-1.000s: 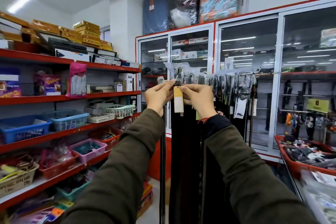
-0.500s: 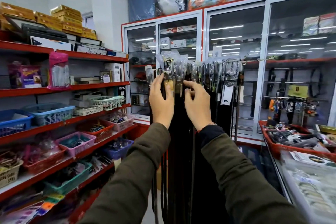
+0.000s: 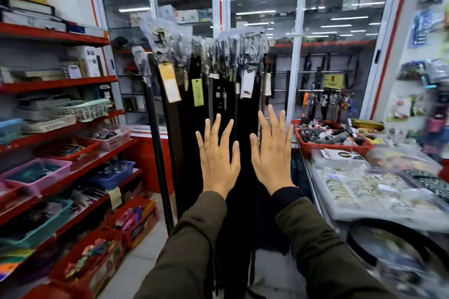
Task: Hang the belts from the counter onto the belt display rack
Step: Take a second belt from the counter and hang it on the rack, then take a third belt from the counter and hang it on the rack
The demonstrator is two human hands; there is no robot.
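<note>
Hands up in front of the rack, both of them spread wide and holding nothing! The left hand [image 3: 217, 159], a ring on one finger, and the right hand [image 3: 272, 153] sit side by side, fingers fanned, palms facing the long black hanging belts [image 3: 218, 109]; whether they touch the straps is hard to tell. Those belts crowd the metal belt display rack [image 3: 252, 34], buckles wrapped in clear plastic along the top, straps falling straight down toward the floor. Paper tags dangle among them: a yellow-and-white tag [image 3: 169, 82] left of the hands, a green tag [image 3: 197, 92] just above the left hand, a white tag [image 3: 247, 84] above the right. Right of the rack, the glass counter [image 3: 313, 177] carries a red plastic tray [image 3: 335, 147] of small goods, and a coiled black belt [image 3: 398, 240] lies at its near end, blurred. Left of the rack, red shelves [image 3: 58, 82] with baskets.
</note>
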